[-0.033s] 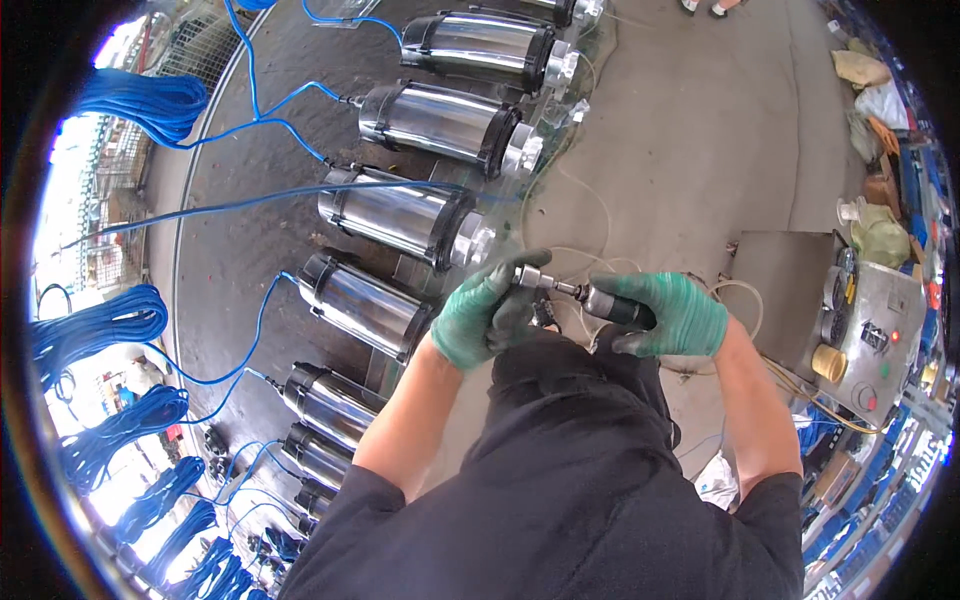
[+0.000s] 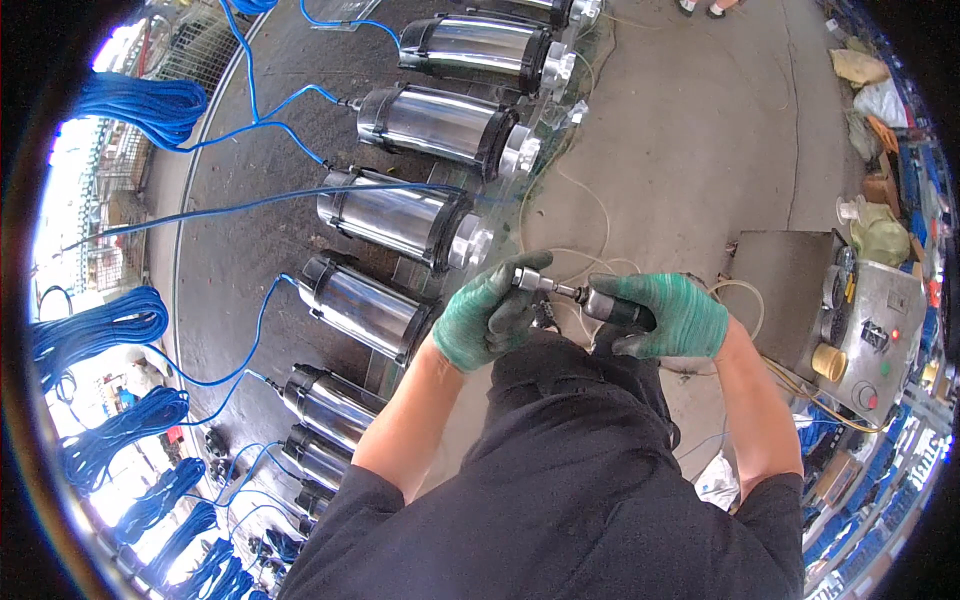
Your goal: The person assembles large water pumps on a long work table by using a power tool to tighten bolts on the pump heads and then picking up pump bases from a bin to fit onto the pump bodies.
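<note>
The two hands are apart, joined only by a dark powered driver [image 2: 620,311] lying crosswise above the lap. The right hand [image 2: 678,314], in a green glove, is wrapped round the driver's body. The left hand [image 2: 482,318], gloved alike, has its fingers curled against the silver socket [image 2: 530,279] at the other end (whether it pinches the socket, I cannot tell).

Beyond the left forearm stands a dark table [image 2: 225,240], with shiny metal cylinders [image 2: 365,305] lying in a row along its near edge. Each has black end bands, and several of the farther ones carry clear-looking fittings [image 2: 472,243] pointing to that edge. Blue cords [image 2: 262,320] run from their other ends toward the table's far edge, where thick blue coils [image 2: 105,322] show.

Past the right hand, a pale hose [image 2: 742,286] loops near a grey panel [image 2: 785,285]. Beside that panel is a metal control box [image 2: 885,340], with a tan roll [image 2: 828,362] at its edge nearest the person.
</note>
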Demonstrator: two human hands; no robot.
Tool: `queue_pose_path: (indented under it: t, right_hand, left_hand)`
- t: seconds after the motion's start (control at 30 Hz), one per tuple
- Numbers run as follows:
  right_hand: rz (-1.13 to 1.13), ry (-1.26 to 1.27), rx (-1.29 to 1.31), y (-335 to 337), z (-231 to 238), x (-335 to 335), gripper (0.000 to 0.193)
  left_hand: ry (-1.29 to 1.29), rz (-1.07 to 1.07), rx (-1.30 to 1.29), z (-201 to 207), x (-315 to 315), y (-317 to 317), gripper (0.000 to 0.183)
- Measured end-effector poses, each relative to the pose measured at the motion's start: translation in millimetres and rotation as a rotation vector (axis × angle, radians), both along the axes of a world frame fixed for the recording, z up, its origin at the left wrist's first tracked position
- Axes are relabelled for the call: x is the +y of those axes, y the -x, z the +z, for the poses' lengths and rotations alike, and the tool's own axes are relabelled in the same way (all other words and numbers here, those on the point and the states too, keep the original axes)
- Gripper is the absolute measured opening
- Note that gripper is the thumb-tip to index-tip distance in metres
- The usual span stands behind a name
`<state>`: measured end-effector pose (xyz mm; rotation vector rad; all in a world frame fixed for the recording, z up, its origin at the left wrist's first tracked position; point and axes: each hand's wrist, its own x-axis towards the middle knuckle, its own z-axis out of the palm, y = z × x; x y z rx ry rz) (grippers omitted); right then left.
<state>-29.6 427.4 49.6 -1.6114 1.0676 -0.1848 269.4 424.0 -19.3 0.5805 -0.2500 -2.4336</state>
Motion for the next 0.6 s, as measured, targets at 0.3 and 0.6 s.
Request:
queue_pose_path:
  t: [0.3, 0.6]
  right_hand:
    - [0.046, -0.015, -0.039, 38.5, -0.3, 4.1, 0.087]
    - [0.095, -0.061, -0.165, 89.2, -16.2, -17.1, 0.084]
  left_hand:
    - [-0.019, -0.021, 0.227, -21.2, 14.3, 32.7, 0.044]
    - [0.037, 0.121, -0.066, 3.2, 2.0, 78.9, 0.039]
